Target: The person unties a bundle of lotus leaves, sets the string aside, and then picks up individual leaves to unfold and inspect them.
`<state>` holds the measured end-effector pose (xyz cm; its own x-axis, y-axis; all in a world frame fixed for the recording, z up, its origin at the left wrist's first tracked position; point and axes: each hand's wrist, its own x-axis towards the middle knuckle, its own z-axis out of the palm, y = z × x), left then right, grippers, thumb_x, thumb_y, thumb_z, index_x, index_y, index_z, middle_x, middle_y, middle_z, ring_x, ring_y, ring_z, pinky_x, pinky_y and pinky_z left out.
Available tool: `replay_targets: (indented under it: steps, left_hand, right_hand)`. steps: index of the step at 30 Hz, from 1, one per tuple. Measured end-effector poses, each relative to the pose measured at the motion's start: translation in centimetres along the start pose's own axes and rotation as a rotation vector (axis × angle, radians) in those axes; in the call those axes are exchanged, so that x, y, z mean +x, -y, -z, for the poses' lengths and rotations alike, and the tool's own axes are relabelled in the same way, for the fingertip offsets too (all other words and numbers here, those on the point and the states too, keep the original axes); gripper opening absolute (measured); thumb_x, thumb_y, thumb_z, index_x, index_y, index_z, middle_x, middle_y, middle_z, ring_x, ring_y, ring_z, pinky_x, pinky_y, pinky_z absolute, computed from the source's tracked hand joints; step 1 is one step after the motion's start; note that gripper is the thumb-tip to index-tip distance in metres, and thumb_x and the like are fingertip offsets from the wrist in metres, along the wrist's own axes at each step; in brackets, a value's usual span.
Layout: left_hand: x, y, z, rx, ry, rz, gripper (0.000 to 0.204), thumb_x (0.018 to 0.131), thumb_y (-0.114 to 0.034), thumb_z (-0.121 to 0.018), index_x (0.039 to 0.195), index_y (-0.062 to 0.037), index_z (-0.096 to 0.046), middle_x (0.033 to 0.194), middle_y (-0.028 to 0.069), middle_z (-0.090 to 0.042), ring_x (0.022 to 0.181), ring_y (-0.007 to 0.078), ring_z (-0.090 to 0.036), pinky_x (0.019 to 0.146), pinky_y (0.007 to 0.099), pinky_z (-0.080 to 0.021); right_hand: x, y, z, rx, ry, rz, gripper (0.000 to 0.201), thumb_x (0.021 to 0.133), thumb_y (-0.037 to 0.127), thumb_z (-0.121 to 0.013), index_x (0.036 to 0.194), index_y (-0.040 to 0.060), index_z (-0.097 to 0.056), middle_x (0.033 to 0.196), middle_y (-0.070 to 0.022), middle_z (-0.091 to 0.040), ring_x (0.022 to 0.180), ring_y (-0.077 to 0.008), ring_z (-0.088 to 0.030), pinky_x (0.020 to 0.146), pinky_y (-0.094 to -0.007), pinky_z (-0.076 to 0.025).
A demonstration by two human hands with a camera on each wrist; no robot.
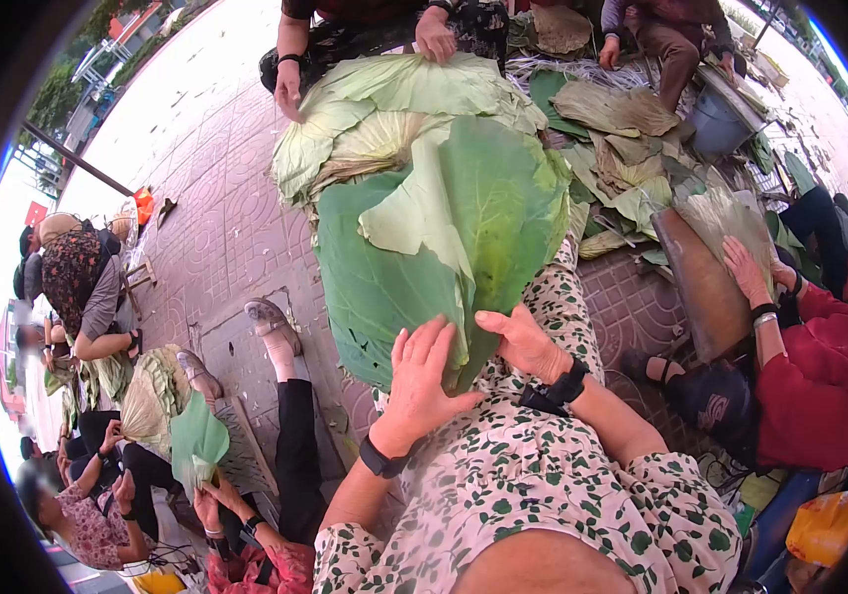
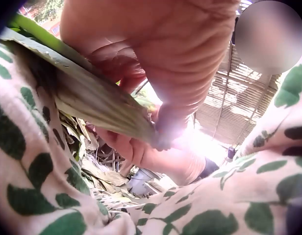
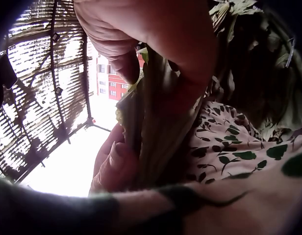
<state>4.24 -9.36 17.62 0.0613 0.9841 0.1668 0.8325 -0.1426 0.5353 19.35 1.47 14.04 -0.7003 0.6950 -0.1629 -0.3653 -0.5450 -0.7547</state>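
Note:
Large green leaves (image 1: 503,218), with a paler torn piece on top, fan out in front of the lap in the head view. My left hand (image 1: 424,381) rests on their lower part, fingers nearly straight and thumb stretched sideways. From the other side my right hand (image 1: 528,345) holds the lower edge, its thumb on top. In the left wrist view, the folded leaf stalks (image 2: 97,98) run below my left hand (image 2: 156,49), with my right hand (image 2: 156,159) behind. The right wrist view has my right hand (image 3: 156,29) round the leaves (image 3: 161,117), with my left hand (image 3: 114,166) below.
A broad pile of pale leaves (image 1: 414,84) lies beyond, before a seated person. Dry leaves (image 1: 632,188) and a bucket (image 1: 716,124) are at the upper right. A person in red (image 1: 820,386) sits at the right with a brown board (image 1: 706,282); several others sit at the left.

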Motion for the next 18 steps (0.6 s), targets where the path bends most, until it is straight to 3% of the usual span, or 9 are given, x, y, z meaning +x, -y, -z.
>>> replay_targets:
  steps: [9, 12, 15, 18]
  left_hand:
    - [0.7, 0.1, -0.4, -0.018, 0.035, -0.081, 0.094, 0.052, -0.027, -0.078, 0.131, 0.0019, -0.034, 0.135, 0.0208, -0.035, 0.123, 0.0358, -0.036, 0.105, 0.0464, -0.025]
    - [0.7, 0.6, -1.0, -0.071, -0.045, -0.079, 0.085, 0.055, -0.020, -0.075, 0.128, 0.0012, -0.038, 0.129, 0.0219, -0.041, 0.120, 0.0365, -0.039, 0.102, 0.0468, -0.029]
    - [0.9, 1.4, -1.8, -0.109, -0.120, -0.051, 0.079, 0.056, -0.016, -0.074, 0.126, 0.0035, -0.041, 0.122, 0.0219, -0.048, 0.113, 0.0367, -0.045, 0.098, 0.0450, -0.034]
    - [1.6, 1.2, -2.0, -0.114, -0.152, -0.013, 0.074, 0.058, -0.014, -0.073, 0.124, 0.0050, -0.043, 0.116, 0.0208, -0.053, 0.107, 0.0366, -0.050, 0.094, 0.0436, -0.037]
  right_hand:
    - [0.0, -0.2, 0.8, 0.106, 0.027, -0.053, 0.034, 0.087, 0.013, -0.055, 0.118, 0.0009, -0.048, 0.111, -0.0046, -0.055, 0.099, -0.0127, -0.054, 0.086, -0.0287, -0.044]
    - [0.0, -1.1, 1.3, -0.028, 0.085, -0.108, 0.039, 0.087, 0.017, -0.057, 0.121, 0.0006, -0.046, 0.114, -0.0053, -0.053, 0.102, -0.0133, -0.052, 0.088, -0.0295, -0.043]
    - [-0.2, -1.3, 0.5, -0.284, 0.298, -0.128, 0.057, 0.086, 0.031, -0.061, 0.128, -0.0011, -0.039, 0.120, -0.0071, -0.049, 0.107, -0.0152, -0.047, 0.092, -0.0290, -0.040]
    - [0.0, -1.9, 0.1, -0.280, 0.232, -0.132, 0.058, 0.086, 0.033, -0.062, 0.127, -0.0012, -0.040, 0.120, -0.0075, -0.049, 0.106, -0.0155, -0.047, 0.091, -0.0290, -0.041]
